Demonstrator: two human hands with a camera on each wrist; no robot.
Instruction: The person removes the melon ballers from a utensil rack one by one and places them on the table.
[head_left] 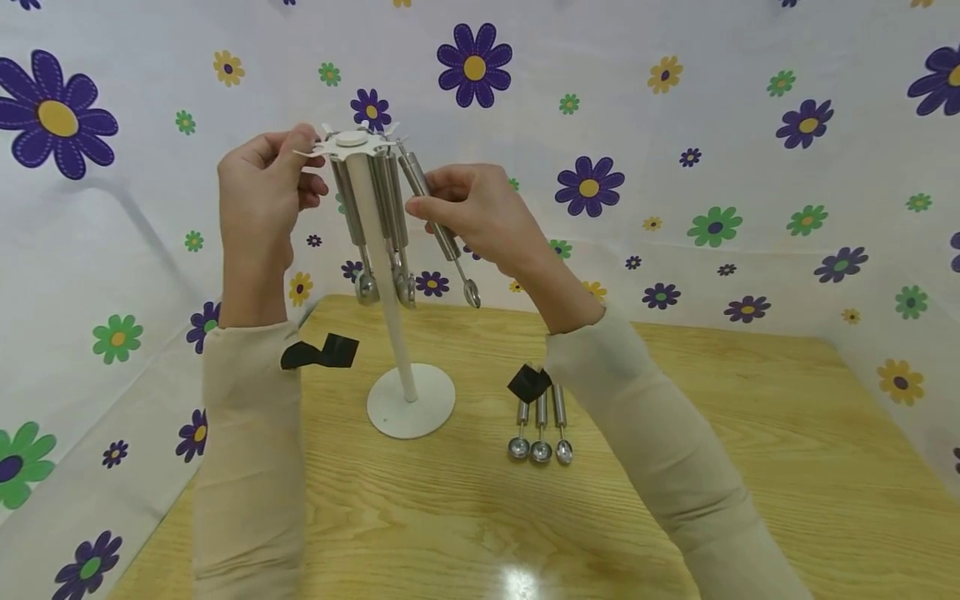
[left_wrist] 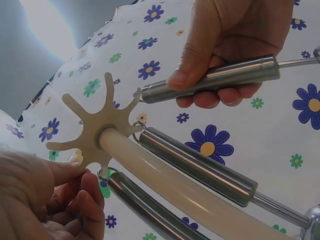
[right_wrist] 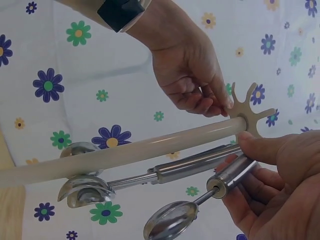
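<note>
Steel spoon (head_left: 444,237) up at the top of the white rack (head_left: 396,333), and from my remote seat I see the right hand (head_left: 480,208) gripping its handle (left_wrist: 220,79) between thumb and fingers, the end loop right by one prong (left_wrist: 131,106), though whether it's hooked I can't tell. Across from it, the left hand (head_left: 262,179) pinches another prong, hanging spoons (head_left: 392,196) between the two hands. Below, I've got three more spoons (head_left: 542,412) side by side on the wooden table (head_left: 750,417).
</note>
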